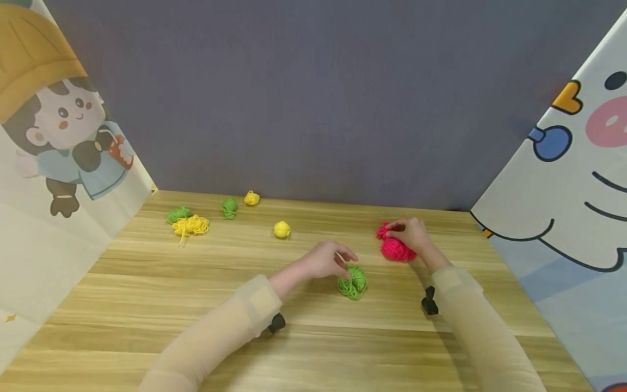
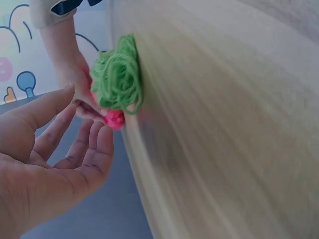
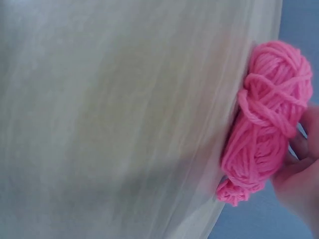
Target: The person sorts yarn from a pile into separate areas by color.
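Beside the green yarn [image 1: 357,283], the left hand [image 1: 324,260] has its fingers apart; beyond and right of the green yarn, the right hand [image 1: 412,235] pinches pink yarn [image 1: 395,251].

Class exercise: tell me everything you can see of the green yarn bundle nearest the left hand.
The green yarn bundle is a rounded bunch of bright green, soft-looking strands, wound in many loose loops, with some loops sticking out at its edge. It lies on the wood-patterned table, left of the pink yarn and closer to the wearer. The left hand is right beside it, fingers gently curved; the left wrist view suggests a gap between fingertips and strands.
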Motion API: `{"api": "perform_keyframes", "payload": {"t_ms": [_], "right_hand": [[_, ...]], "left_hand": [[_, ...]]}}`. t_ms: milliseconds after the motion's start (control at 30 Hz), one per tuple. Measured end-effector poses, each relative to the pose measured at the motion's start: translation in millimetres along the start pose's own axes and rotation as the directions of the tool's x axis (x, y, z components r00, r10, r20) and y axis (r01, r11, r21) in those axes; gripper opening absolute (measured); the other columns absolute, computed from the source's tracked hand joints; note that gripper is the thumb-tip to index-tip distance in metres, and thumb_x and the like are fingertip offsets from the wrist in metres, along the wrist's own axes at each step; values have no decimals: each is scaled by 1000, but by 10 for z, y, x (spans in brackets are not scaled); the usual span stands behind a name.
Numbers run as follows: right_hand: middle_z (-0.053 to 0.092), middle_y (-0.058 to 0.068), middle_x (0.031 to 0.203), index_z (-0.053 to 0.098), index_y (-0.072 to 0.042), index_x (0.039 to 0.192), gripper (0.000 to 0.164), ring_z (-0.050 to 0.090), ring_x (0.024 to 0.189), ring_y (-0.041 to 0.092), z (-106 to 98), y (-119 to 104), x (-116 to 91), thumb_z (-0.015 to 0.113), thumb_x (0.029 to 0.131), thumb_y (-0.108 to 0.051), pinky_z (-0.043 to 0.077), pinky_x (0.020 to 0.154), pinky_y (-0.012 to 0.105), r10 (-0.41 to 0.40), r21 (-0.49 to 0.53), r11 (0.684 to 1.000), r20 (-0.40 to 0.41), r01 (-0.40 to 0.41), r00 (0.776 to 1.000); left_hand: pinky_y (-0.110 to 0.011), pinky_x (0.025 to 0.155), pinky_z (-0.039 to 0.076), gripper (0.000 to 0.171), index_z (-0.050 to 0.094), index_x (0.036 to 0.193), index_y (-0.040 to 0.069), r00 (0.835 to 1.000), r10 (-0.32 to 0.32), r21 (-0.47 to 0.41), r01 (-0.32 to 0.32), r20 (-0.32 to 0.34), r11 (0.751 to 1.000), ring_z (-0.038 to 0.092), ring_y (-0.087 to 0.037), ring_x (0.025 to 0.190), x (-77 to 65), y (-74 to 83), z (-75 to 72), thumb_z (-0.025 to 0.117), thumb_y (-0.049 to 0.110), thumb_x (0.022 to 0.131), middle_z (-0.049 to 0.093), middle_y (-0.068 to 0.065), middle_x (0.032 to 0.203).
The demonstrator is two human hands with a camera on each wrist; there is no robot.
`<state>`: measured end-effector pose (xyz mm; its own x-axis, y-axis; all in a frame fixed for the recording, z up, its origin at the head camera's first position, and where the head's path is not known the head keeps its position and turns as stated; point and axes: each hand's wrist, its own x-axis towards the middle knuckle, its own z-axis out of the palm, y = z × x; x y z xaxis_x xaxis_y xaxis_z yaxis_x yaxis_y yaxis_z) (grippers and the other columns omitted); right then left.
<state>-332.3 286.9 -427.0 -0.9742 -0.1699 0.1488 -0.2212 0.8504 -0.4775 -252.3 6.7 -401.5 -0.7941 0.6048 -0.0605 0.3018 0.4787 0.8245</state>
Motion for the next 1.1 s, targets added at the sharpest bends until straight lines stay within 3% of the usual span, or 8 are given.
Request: {"api": "perform_keyframes", "payload": {"t_ms": [300,533,700,900,1100], "right_hand": [[69,19,102,72,-4,104,24,63,95,36,-102,-52,-24,73,83,-14,52,81,48,-12,69,998,-29,14,1000],[66,23,110,70,-1,106,26,64,99,41,-240,-194,-76,71,84,-14,55,77,48,-15,121,992,-47,21,999],[67,20,109,70,-2,107,27,65,97,38,-315,-270,-133,71,85,-17,56,77,46,-26,121,992,-61,33,998],[68,18,107,68,-2,109,28,66,93,35,-377,-393,-267,70,86,-18,56,75,44,-27,139,990,-45,33,999],[70,15,103,68,-5,109,28,67,92,30,-417,-523,-397,70,86,-20,55,75,41,-31,147,989,-27,35,999]], "left_hand": [[-24,82,52,40,66,116,8,998,51,31,-51,-27,998,62,-28,100,-107,11,-197,77,10,77,64,-13,115],[-29,85,52,42,65,118,9,995,76,85,-71,-57,994,62,-24,100,-216,9,-355,77,14,78,65,-11,113],[-30,84,52,44,65,118,10,992,81,126,-69,-97,990,61,-23,101,-303,-11,-490,78,21,77,66,-7,113],[-27,81,53,42,65,118,8,984,93,134,-72,-155,988,60,-23,104,-399,-70,-667,76,16,79,66,-7,116],[-36,87,52,40,65,118,8,971,88,127,-61,-221,990,58,-24,107,-503,-107,-829,75,16,80,65,-7,119]]}}
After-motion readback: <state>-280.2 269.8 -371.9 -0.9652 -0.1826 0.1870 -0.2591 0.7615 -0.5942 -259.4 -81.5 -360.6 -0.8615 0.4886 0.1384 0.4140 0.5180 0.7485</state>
